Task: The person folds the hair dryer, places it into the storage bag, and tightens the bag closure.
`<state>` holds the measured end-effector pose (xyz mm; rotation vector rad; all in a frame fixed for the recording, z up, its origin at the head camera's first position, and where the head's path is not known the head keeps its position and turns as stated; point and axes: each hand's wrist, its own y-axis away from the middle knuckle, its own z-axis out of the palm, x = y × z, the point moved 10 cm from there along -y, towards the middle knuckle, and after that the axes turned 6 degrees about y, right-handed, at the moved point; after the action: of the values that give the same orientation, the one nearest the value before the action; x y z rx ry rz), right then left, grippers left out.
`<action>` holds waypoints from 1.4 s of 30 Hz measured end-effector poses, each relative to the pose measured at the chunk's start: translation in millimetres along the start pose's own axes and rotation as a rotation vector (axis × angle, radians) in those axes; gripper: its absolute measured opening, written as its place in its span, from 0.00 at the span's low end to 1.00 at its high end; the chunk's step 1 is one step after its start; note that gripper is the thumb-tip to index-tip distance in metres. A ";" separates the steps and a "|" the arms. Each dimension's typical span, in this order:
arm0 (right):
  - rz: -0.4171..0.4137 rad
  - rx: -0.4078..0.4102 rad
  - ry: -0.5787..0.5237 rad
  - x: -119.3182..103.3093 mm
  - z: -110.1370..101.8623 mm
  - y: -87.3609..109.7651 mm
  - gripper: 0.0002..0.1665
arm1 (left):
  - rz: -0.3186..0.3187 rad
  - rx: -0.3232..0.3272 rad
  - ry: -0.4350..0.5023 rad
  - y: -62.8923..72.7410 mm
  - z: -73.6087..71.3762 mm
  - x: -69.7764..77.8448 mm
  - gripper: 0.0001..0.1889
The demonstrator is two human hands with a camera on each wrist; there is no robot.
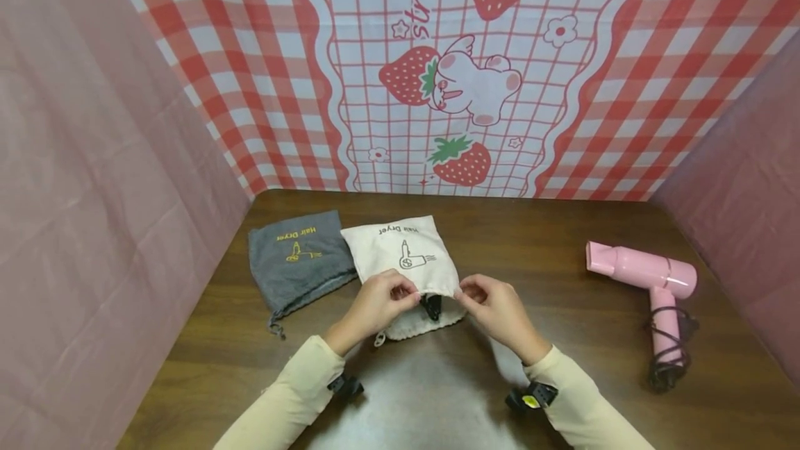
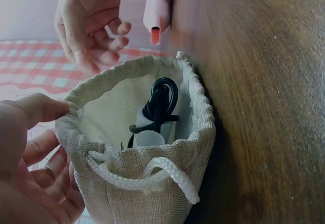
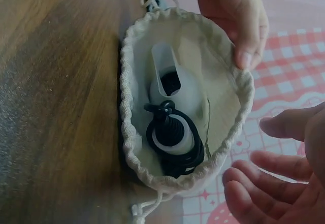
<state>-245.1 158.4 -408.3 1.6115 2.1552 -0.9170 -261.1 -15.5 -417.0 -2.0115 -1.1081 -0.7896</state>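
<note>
A white drawstring bag, printed with "Hair Dryer" and a dryer outline, lies on the table with its mouth towards me. My left hand pinches the rim at the mouth's left side, thumb against the edge. My right hand is beside the right side of the rim; both wrist views show it apart from the cloth, fingers loosely bent. Inside the bag sits a white hair dryer with a flat nozzle, its black cord coiled round the handle. The bag hides the dryer's deeper part.
A grey drawstring bag with yellow print lies left of the white one, touching or nearly touching it. At the right lies a pink hair dryer, dark cord wrapped round its handle. Cloth walls stand along the table's back and sides.
</note>
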 end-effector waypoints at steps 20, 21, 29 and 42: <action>-0.339 0.203 0.335 -38.1 9.3 -4.0 0.15 | 0.178 0.004 -0.167 6.6 0.7 24.4 0.02; -0.348 0.218 0.333 -37.9 7.8 -3.6 0.14 | 0.202 0.006 -0.217 7.8 1.3 26.6 0.02; -0.337 0.281 0.342 -30.8 -0.9 -1.1 0.13 | 0.325 0.102 -0.546 20.6 -3.4 39.2 0.12; -0.034 0.247 0.396 15.6 -4.8 -7.7 0.13 | 0.064 0.218 -0.514 36.9 -31.9 13.6 0.13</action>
<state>-256.8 171.8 -411.3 2.0259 2.4081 -0.9730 -228.2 -49.3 -398.7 -2.1007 -1.3338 -0.1017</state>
